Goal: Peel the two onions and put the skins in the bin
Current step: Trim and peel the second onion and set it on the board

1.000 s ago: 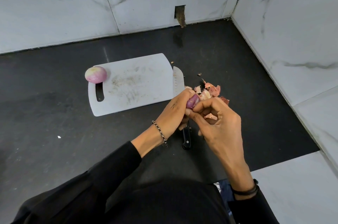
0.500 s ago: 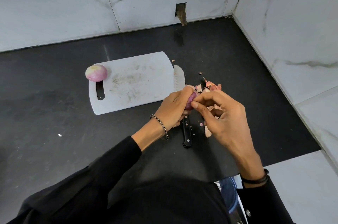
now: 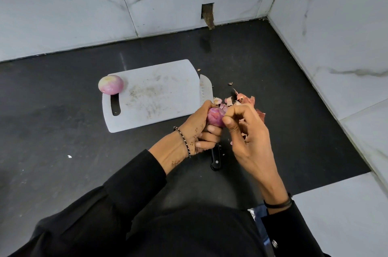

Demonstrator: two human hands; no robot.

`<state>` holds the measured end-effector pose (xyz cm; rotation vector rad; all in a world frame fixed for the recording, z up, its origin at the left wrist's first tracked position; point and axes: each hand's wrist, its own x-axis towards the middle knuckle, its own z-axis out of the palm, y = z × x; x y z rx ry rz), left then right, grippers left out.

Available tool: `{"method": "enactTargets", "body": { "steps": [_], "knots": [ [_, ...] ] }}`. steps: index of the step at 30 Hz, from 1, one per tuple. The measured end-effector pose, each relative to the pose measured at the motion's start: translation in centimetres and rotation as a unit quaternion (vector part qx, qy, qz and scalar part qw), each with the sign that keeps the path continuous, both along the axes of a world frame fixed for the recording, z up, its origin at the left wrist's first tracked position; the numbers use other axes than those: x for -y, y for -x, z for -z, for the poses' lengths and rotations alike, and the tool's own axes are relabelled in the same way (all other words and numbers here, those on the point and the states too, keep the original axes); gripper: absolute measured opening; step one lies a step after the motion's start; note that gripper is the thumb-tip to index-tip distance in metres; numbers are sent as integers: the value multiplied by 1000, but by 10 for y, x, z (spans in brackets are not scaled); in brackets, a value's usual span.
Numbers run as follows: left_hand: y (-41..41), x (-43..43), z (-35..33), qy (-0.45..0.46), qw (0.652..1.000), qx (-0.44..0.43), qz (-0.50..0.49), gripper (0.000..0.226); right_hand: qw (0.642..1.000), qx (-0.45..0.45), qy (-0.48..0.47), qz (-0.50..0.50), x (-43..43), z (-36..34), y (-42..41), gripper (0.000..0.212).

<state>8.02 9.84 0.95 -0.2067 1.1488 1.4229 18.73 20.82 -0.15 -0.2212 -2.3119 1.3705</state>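
One onion [image 3: 110, 87], well left of the left hand [image 3: 197, 128], is already peeled. The second onion [image 3: 216, 117] is gripped in that hand and pinched by the right hand [image 3: 245, 130]; it seems only partly peeled. Skins [image 3: 245, 100] are left on the bench [image 3: 63, 130] just beyond the right hand, and no bin is seen.

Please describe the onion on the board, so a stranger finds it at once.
Find the white cutting board on the black counter. On its far left corner lies the pale peeled onion; the purple onion is gripped in the left hand.
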Motion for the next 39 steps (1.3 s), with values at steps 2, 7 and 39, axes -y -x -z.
{"method": "enactTargets", "body": {
  "steps": [2,7,39],
  "knots": [
    [4,4,1,-32,999,20,-14,57,999,7,50,7,-4,2,-2,12],
    [10,10,2,-57,998,-4,8,48,994,51,56,78,-13,7,-3,9],
    [2,8,-1,-10,995,-103,3,64,996,66,33,47,-7,-4,-2,4]
  ]
}}
